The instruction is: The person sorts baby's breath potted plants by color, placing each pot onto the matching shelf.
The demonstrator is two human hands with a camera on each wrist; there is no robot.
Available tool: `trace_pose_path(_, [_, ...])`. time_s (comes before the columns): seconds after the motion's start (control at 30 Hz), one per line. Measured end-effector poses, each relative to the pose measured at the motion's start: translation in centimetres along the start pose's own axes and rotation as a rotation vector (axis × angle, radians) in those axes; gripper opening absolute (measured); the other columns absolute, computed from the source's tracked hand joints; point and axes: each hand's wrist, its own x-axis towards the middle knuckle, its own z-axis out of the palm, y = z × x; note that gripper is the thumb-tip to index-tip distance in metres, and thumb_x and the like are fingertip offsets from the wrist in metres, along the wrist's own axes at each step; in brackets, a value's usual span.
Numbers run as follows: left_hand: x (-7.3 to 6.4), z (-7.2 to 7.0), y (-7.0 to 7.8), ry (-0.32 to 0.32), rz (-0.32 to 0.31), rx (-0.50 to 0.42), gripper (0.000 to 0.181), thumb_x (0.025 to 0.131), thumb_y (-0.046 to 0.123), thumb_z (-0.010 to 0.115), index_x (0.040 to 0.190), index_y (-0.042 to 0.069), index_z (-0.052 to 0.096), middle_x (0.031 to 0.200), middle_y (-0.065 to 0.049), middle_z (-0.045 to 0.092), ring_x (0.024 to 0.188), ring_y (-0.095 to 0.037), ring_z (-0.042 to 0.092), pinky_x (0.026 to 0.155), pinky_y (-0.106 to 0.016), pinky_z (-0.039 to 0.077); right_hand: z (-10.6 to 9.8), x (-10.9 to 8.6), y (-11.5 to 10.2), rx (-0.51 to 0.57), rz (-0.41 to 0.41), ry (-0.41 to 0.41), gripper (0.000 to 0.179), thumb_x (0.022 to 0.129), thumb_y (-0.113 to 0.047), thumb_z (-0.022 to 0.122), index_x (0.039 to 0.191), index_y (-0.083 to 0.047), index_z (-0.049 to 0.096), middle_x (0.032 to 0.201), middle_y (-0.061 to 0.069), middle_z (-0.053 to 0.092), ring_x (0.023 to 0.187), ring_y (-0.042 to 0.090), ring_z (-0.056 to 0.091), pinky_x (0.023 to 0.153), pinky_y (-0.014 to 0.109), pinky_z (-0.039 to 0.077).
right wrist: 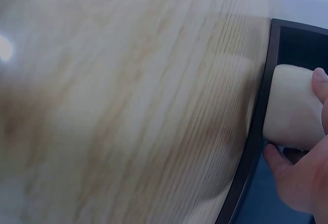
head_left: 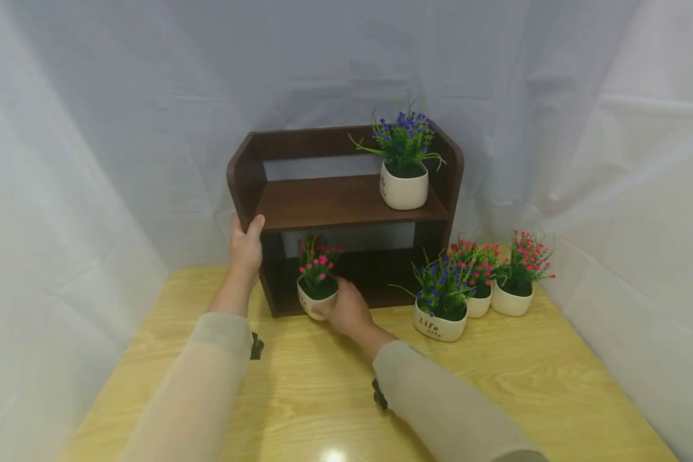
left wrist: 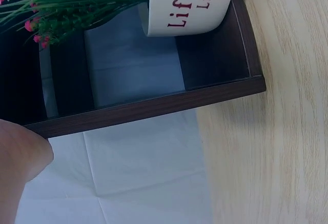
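A dark brown two-tier wooden shelf stands on the table. My left hand grips its left side panel, thumb toward the front; part of that hand shows in the left wrist view. In my right hand is a white flowerpot with pink artificial flowers, held by its right side at the left end of the lower tier. "Life" lettering shows on this pot in the left wrist view. On the upper tier, at the right, sits a white pot of purple flowers.
Right of the shelf, a purple-flowered pot stands on the wooden table. Behind it are two pink-flowered pots, one partly hidden and one farther right. White sheeting hangs behind and at both sides.
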Motion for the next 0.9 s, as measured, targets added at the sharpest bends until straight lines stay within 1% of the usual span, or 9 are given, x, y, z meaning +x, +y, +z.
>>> trace_pose_path(0.07, [-0.1,0.1,-0.1,0.001,-0.001,0.009,0.063,0.113,0.034,0.051,0.169,0.017,0.027,0.179,-0.005,0.029,0.169,-0.022,0.02,0.141,-0.043,0.012,0.4,0.2,0.2,0.001,0.002,0.012,0.087,0.082,-0.051,0.093,0.146,-0.004,0.059,0.131,0.016,0.071,0.119,0.034,0.07,0.104,0.054,0.06])
trace_pose_path(0.17, [-0.2,0.2,-0.2,-0.002,-0.007,0.015,0.063,0.113,0.034,0.051,0.17,0.017,0.027,0.179,-0.004,0.029,0.169,-0.022,0.02,0.141,-0.043,0.012,0.8,0.3,0.4,-0.037,0.008,0.035,0.087,0.079,-0.054,0.094,0.14,-0.003,0.058,0.125,0.016,0.07,0.11,0.033,0.072,0.096,0.052,0.063])
trace_pose_path(0.3, [-0.2,0.3,-0.3,0.003,-0.009,0.008,0.065,0.113,0.034,0.05,0.171,0.019,0.026,0.18,-0.003,0.027,0.169,-0.021,0.019,0.141,-0.043,0.012,1.3,0.5,-0.3,-0.088,0.02,0.065,0.088,0.079,-0.054,0.094,0.136,0.0,0.054,0.124,0.018,0.066,0.106,0.035,0.072,0.093,0.05,0.065])
trace_pose_path(0.4, [0.0,0.3,-0.2,0.017,0.0,0.001,0.065,0.112,0.034,0.05,0.171,0.019,0.027,0.18,-0.004,0.029,0.169,-0.021,0.021,0.141,-0.042,0.012,1.3,0.7,-1.3,-0.134,0.037,0.072,0.09,0.081,-0.053,0.093,0.138,0.003,0.052,0.128,0.021,0.064,0.11,0.037,0.072,0.095,0.049,0.064])
trace_pose_path(0.5, [0.1,0.3,0.1,0.022,0.007,-0.005,0.063,0.112,0.033,0.051,0.169,0.017,0.029,0.179,-0.005,0.032,0.168,-0.021,0.023,0.141,-0.042,0.013,1.4,0.8,-2.3,-0.176,0.065,0.081,0.094,0.081,-0.055,0.093,0.141,0.003,0.05,0.131,0.021,0.063,0.113,0.037,0.071,0.097,0.048,0.064])
trace_pose_path(0.6, [0.1,0.3,0.0,0.016,-0.004,0.0,0.065,0.112,0.035,0.051,0.17,0.019,0.027,0.18,-0.004,0.029,0.169,-0.021,0.02,0.141,-0.043,0.012,1.7,0.7,-2.9,-0.206,0.086,0.1,0.096,0.081,-0.056,0.093,0.142,0.003,0.048,0.134,0.022,0.061,0.117,0.039,0.068,0.099,0.049,0.063])
trace_pose_path(0.73, [0.0,0.2,-0.1,0.007,-0.012,0.001,0.066,0.113,0.037,0.05,0.172,0.022,0.025,0.181,-0.002,0.025,0.17,-0.021,0.017,0.141,-0.044,0.011,2.4,0.7,-3.3,-0.209,0.114,0.113,0.096,0.082,-0.056,0.092,0.143,0.003,0.047,0.139,0.024,0.058,0.123,0.04,0.064,0.102,0.049,0.062])
trace_pose_path(0.9, [0.0,0.3,-0.2,0.022,0.006,-0.009,0.064,0.112,0.033,0.05,0.17,0.018,0.028,0.18,-0.004,0.029,0.169,-0.021,0.02,0.141,-0.042,0.013,2.8,0.8,-3.8,-0.208,0.127,0.117,0.099,0.083,-0.055,0.091,0.146,0.006,0.045,0.143,0.027,0.056,0.126,0.042,0.063,0.102,0.052,0.062])
